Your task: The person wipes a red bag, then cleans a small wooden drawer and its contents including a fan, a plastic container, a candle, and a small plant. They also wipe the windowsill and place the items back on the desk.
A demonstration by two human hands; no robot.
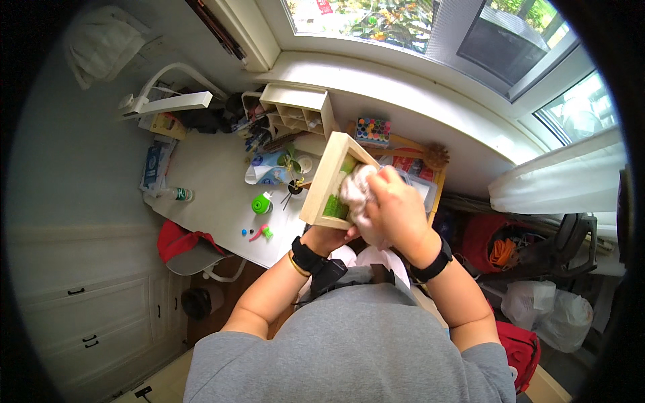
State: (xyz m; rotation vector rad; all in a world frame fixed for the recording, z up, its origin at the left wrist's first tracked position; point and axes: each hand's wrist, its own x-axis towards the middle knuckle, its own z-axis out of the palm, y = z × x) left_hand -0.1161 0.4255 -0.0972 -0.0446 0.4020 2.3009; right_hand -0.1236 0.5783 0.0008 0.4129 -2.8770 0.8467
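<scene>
A deep wooden frame [322,189] with green matter inside is tilted up above the desk's near edge. My left hand [327,239] grips it by its lower side, with most of the fingers hidden behind the wood. In my right hand [398,206] is a bunched pale cloth [359,189], which reaches into the frame's open face and covers part of the green inside. Beyond the frame's left side, a small plant [291,163] and a dark little pot with sticks [295,187] stand on the desk.
On the white desk [211,166] are a green-capped bottle [261,203], a pink and green small item [263,232], a clear bottle [181,194], an organizer [297,108] and a box of coloured markers [373,132]. A chair with a red cloth [184,244] stands left, a bin [201,301] below.
</scene>
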